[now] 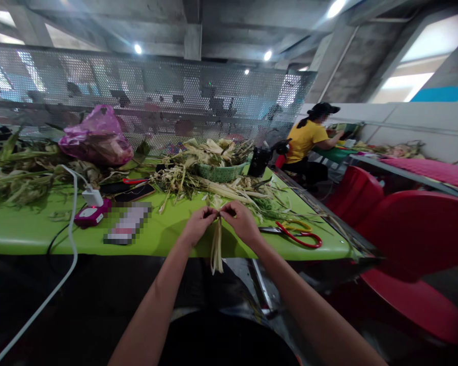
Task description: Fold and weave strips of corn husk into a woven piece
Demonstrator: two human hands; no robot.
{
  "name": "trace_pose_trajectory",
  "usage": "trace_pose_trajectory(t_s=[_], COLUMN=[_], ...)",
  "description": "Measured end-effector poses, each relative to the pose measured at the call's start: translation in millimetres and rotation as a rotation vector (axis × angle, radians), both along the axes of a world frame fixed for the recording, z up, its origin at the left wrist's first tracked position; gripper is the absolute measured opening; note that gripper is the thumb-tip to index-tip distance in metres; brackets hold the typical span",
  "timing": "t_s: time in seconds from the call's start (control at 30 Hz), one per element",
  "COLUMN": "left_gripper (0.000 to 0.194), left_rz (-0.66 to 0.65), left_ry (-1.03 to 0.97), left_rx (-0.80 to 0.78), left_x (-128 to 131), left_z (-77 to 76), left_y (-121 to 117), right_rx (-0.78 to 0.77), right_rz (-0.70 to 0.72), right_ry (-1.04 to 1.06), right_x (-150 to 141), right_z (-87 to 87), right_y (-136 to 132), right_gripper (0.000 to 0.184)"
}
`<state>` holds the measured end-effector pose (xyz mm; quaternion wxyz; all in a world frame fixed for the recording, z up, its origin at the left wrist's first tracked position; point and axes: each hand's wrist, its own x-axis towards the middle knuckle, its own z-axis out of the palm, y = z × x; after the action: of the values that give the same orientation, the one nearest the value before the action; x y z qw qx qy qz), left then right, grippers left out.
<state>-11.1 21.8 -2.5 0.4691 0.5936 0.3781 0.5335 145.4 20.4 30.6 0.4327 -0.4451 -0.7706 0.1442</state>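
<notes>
A small bundle of pale dried husk strips (216,246) hangs from my fingers over the front edge of the green table (152,243). My left hand (199,223) pinches it near the top from the left side. From the right, my right hand (241,221) pinches the same spot, and the fingertips of both hands nearly meet. A short tuft of husk sticks up above the fingers. Scissors with red handles (303,238) lie just right of my right hand, beside a yellow-handled pair (295,225).
Behind my hands stands a green basket (219,173) heaped with dried husks. A purple plastic bag (99,137), a purple power socket (92,212) with a white cable and a dark phone (135,193) are on the left. Red chairs (416,229) and a seated person (307,140) are at right.
</notes>
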Motion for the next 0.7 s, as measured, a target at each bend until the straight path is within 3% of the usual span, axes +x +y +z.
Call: trace_pose_trajectory(t_s=[0.33, 0.7], left_gripper=[0.014, 0.016], left_rz=[0.016, 0.117], left_ry=[-0.034, -0.02], left_rx=[-0.013, 0.097], left_x=[-0.1, -0.5], left_z=[-0.9, -4.4], left_y=[-0.9, 1.5], right_rx=[-0.106, -0.264], right_rz=[0.012, 0.088], right_ry=[0.108, 0.256], right_x=[1.0, -1.9], right_z=[-10.7, -11.6], right_y=[6.9, 8.2], right_gripper=[0.009, 0.014])
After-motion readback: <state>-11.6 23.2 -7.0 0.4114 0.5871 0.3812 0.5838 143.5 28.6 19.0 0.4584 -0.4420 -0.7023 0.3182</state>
